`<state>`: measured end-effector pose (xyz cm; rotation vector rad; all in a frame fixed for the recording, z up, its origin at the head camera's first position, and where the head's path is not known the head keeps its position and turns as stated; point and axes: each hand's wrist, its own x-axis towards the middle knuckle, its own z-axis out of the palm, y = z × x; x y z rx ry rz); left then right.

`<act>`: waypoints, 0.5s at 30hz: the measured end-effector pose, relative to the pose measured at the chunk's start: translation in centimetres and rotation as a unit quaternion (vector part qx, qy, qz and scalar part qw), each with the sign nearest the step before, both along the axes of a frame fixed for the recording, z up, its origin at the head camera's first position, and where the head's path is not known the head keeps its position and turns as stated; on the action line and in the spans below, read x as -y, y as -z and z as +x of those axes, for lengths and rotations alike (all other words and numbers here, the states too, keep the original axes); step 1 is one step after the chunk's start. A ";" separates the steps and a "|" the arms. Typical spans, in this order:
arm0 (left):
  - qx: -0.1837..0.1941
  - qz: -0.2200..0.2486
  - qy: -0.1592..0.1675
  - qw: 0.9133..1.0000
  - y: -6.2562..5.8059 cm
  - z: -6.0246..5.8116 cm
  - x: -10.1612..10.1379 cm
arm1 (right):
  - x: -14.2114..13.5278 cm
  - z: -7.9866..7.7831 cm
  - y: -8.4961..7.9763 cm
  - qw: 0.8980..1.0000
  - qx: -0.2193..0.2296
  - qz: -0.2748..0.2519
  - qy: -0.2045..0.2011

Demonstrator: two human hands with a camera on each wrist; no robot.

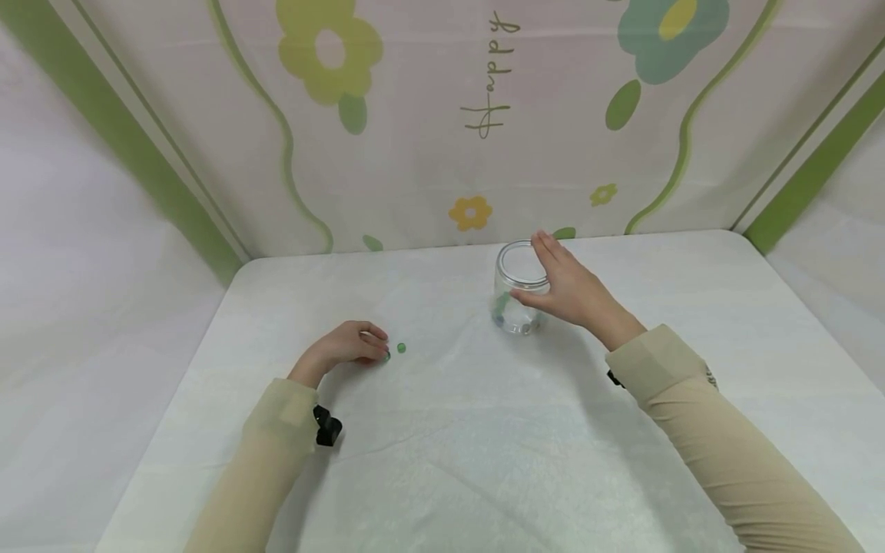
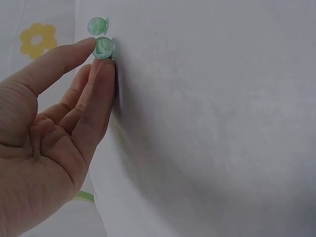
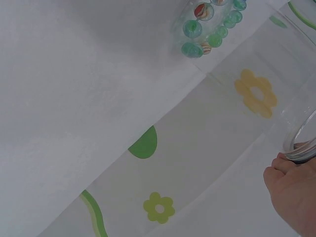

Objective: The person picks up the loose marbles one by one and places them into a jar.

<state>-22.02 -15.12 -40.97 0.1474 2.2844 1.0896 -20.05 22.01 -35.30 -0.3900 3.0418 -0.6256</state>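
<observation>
On the left of the white table, my left hand (image 1: 346, 344) pinches a green-swirled glass marble (image 2: 103, 48) between the thumb and fingertips, low over the cloth. A second green marble (image 1: 402, 348) lies just beyond it. Toward the back right stands a clear glass jar (image 1: 501, 286), upright, its mouth uncovered. My right hand (image 1: 570, 292) holds the jar from its right side, thumb across the front and fingers at the far rim. Through the glass, several marbles (image 3: 192, 28) show at the bottom, mostly green, some with red and white swirls.
A white cloth covers the table (image 1: 442, 453). Behind its back edge hangs a pale curtain (image 1: 415, 169) printed with flowers, leaves and lettering. White side panels (image 1: 90, 253) with green borders rise at left and right.
</observation>
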 end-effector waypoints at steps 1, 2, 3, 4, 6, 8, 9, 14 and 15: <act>-0.003 -0.002 0.003 1.000 0.0 0.0 0.0 | 0.0 0.0 0.0 1.000 0.002 0.000 0.001; -0.005 -0.004 0.005 1.000 0.0 0.0 0.0 | 0.0 0.1 -0.1 1.000 0.004 0.000 0.001; -0.005 -0.005 0.003 1.000 0.0 0.0 -0.1 | 0.0 0.1 -0.1 1.000 0.007 0.001 0.000; -0.005 -0.007 0.002 1.000 0.0 0.1 -0.1 | 0.0 0.1 -0.1 1.000 0.009 0.001 -0.001; -0.005 -0.009 0.001 1.000 0.0 0.1 -0.1 | 0.1 0.2 -0.2 1.000 0.012 0.000 -0.001; -0.002 -0.006 -0.005 1.000 0.0 0.1 -0.1 | 0.0 0.1 -0.1 1.000 0.010 -0.001 0.000; 0.000 -0.004 -0.009 1.000 0.0 0.2 -0.1 | 0.0 0.1 -0.1 1.000 0.008 -0.002 0.001; 0.003 0.009 -0.020 1.000 -0.3 0.1 -0.2 | -0.1 0.1 0.0 1.000 0.000 -0.006 0.005; 0.002 0.012 -0.023 1.000 -0.4 0.1 -0.2 | -0.1 0.1 0.0 1.000 0.000 -0.006 0.005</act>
